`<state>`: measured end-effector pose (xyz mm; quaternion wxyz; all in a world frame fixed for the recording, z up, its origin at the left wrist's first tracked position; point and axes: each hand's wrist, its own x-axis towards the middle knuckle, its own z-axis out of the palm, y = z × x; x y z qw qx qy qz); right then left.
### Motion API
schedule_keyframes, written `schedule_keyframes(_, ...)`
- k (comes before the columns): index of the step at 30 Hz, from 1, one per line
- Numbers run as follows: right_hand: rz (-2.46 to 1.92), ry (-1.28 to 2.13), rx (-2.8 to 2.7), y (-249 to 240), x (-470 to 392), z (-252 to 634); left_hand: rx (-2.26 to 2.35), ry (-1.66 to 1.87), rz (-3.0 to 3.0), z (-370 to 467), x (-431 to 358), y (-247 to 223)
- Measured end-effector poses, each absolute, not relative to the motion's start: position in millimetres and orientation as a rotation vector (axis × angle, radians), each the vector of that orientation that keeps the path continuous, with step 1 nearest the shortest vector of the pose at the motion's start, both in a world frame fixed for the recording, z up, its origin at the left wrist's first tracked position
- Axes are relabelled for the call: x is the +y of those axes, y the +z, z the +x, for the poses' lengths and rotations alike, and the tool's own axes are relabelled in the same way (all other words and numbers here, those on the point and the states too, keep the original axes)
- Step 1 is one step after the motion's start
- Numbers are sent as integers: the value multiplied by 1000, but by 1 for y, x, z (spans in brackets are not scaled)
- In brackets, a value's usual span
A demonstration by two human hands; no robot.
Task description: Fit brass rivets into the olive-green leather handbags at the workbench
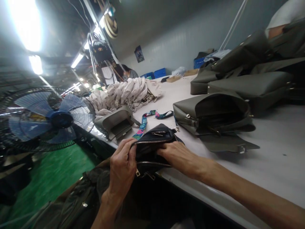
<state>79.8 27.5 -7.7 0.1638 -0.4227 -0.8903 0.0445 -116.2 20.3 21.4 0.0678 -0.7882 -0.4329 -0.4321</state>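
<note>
A small black zippered bag [152, 137] lies at the table's near edge, its main zipper gaping toward me. My left hand [124, 160] pinches the bag's left end between thumb and fingers. My right hand [177, 156] reaches into the opening; its fingertips are hidden inside, so I cannot make out what they hold. A floral strap [143, 122] in blue and pink runs from the bag across the table. Just to the right, an olive handbag [186, 109] lies with its mouth open and flap hanging forward. A smaller grey-olive bag [114, 122] rests beyond my left hand.
Pale gathered fabric pieces [133, 92] are heaped at the back left of the table [274, 171]. More olive bags [252, 86] are piled at the right, near another person's arm [276, 31]. A large fan [62, 119] stands left, above a green floor [62, 178].
</note>
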Motion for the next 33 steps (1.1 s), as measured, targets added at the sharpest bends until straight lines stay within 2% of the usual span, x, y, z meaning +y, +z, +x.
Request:
schedule_keyframes(7, -979, 51, -2448, -35, 45, 44, -1161, -1266, -2390, -109, 8, 3)
schedule_keyframes(14, -1054, 9, -2480, -37, 48, 30, -1017, -1228, -2283, -102, 19, -11)
schedule_keyframes(22, -1579, -111, -2322, -7, -8, 118, -1055, -904, -2259, -75, 51, -24)
schedule_keyframes(25, -1752, 88, -2111, -15, -42, 146, -1152, -783, -2328, -64, 43, -31)
schedule_keyframes(27, -1750, 224, -1981, -26, -70, 151, -1192, -878, -2345, -67, 22, -39)
schedule_keyframes(30, -1558, 217, -1889, -46, -114, 136, -1284, -1332, -2379, -85, -32, -60)
schedule_keyframes(31, -1472, 201, -1881, -53, -127, 126, -1400, -1508, -2433, -92, -54, -70)
schedule_keyframes(33, -1329, 225, -1889, -68, -145, 105, -2034, -1822, -2604, -101, -96, -90)
